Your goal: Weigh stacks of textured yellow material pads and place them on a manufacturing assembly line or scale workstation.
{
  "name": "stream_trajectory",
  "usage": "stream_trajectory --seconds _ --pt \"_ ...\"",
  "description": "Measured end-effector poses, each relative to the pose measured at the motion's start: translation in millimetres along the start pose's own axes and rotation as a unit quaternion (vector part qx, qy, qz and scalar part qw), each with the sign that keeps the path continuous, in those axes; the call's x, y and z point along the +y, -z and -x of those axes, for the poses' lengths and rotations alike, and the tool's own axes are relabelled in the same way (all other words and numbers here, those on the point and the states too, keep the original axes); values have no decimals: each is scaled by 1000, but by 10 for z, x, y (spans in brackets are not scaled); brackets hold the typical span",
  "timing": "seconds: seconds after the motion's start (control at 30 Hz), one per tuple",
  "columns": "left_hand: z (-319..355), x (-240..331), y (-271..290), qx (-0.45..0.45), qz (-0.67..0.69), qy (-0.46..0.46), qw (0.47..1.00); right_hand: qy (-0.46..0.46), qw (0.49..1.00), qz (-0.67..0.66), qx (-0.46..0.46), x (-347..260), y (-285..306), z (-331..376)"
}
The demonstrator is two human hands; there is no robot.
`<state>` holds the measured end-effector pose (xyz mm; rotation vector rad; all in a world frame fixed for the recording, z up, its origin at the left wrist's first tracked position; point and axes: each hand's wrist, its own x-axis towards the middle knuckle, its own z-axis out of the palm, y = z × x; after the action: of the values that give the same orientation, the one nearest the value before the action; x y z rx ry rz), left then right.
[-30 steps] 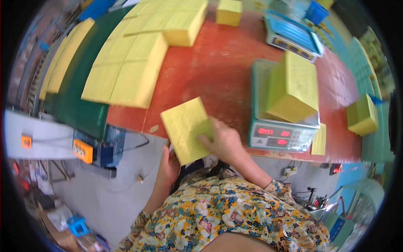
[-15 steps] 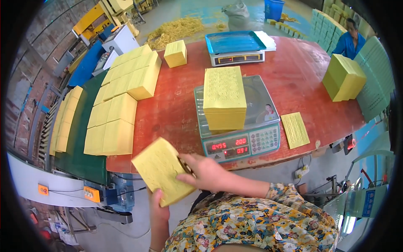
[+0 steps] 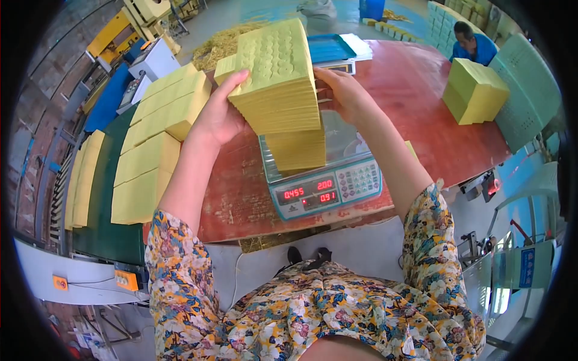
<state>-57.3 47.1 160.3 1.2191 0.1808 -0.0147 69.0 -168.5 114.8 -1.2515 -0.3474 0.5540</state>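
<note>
Between my two hands is a thick stack of yellow embossed paper (image 3: 274,102). My left hand (image 3: 221,114) presses its left side, thumb along the top edge. My right hand (image 3: 344,93) grips the right side, its fingertips partly hidden. Directly below is a second yellow paper stack (image 3: 295,150), standing on the pan of a digital scale (image 3: 328,195) with lit red digits. Whether the two stacks touch, I cannot tell.
Rows of yellow paper stacks (image 3: 141,171) fill the left side of the red table (image 3: 415,90). Behind the held stack is a second scale with a blue tray (image 3: 325,49). At the far right, a person in blue (image 3: 475,47) is behind another yellow stack (image 3: 475,90).
The thin bundle that was in my hands near the table's front edge is no longer seen separately. Both hands have moved up and forward over the scale, now around a thick stack.
</note>
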Motion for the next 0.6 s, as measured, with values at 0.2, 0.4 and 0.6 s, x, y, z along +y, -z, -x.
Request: stream_trajectory --seconds 0.2,0.4,0.6 --pt "-235 -103 25 -3 -37 43 998 -29 999 18 42 184 149 -143" --pt "-247 -125 22 -11 -108 30 994 -20 998 14 59 190 128 -50" --pt "-206 -186 53 -6 -160 16 987 23 996 41 75 311 69 17"
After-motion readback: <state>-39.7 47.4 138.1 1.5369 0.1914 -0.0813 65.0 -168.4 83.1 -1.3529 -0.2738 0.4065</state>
